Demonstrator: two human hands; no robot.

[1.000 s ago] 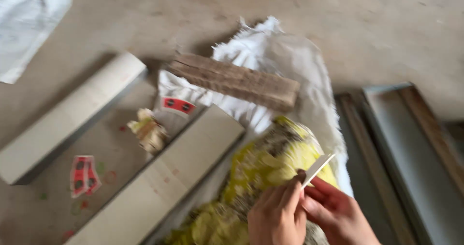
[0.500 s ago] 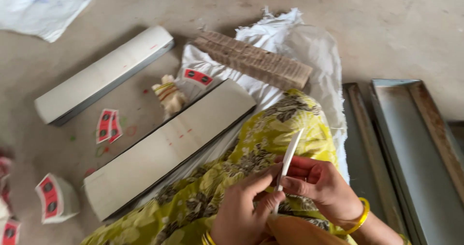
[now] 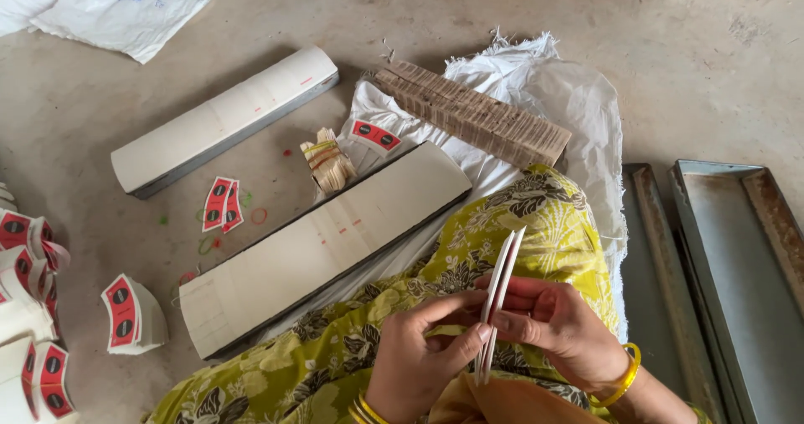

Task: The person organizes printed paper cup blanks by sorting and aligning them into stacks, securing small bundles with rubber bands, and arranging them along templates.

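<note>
Bare floor (image 3: 402,22) ahead open; long white block (image 3: 322,244) (left) and metal trays (image 3: 737,256) flank knee.

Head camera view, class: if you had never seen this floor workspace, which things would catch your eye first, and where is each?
First, the two hands low in the middle: the left hand and right hand pinch a thin stack of white cards edge-on over a yellow floral lap. Next, two long white card bundles lie slanted on the floor, with red-printed cutouts between them and more at the left edge.
</note>
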